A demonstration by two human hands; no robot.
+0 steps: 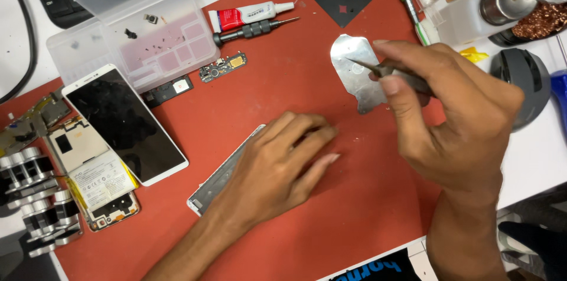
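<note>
tweezers [378, 68], probably, above red mat [331, 222]

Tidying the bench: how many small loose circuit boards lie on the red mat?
2: a board below the screwdriver, a darker board beside the plastic box. Hands may hide others.

Left hand [277, 163] flat, palm down; right hand [455, 116] raised, fingers [393, 83] pinched (thumb against forefinger).

A white counter [534, 169] carries a red work mat [331, 222] that fills most of the view. Even, bright light falls from above with soft shadows. At the lower right edge, a strip of pale tiled floor [422, 251] shows beyond the counter. No walls or windows appear.
</note>
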